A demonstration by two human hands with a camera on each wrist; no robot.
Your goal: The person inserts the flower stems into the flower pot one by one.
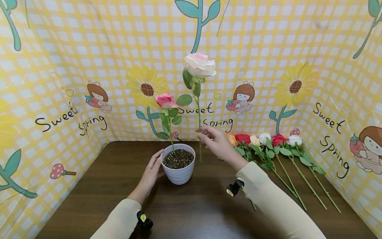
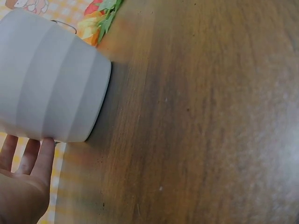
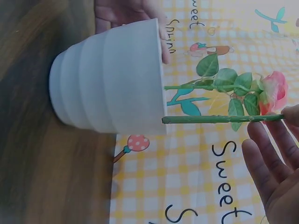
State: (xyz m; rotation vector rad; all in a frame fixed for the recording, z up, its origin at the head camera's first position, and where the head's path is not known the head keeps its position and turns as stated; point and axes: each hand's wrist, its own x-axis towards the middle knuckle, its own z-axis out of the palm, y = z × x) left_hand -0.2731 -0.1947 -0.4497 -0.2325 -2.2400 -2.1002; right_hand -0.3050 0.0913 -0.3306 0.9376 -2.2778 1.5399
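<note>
A white ribbed flowerpot (image 1: 179, 175) filled with dark soil (image 1: 179, 160) stands upright on the table. Planted in it is a pink rose (image 1: 165, 100) with green leaves. Against the pot's left side rests my left hand (image 1: 151, 168), its fingers extended along the wall and up to the rim. My right hand (image 1: 212, 137) pinches the stem of a tall white rose with a pink centre (image 1: 200, 65), held upright just right of the pot. In the right wrist view, the cut lower end of that stem (image 3: 201, 119) overlaps the rim's edge.
Several roses lie in a row on the right of the brown table (image 1: 191, 212), among them a red rose (image 1: 279, 140), an orange rose (image 1: 232, 140) and a white rose (image 1: 294, 140). Their stems point toward the front. A yellow checked cloth (image 1: 119, 39) covers the back and sides.
</note>
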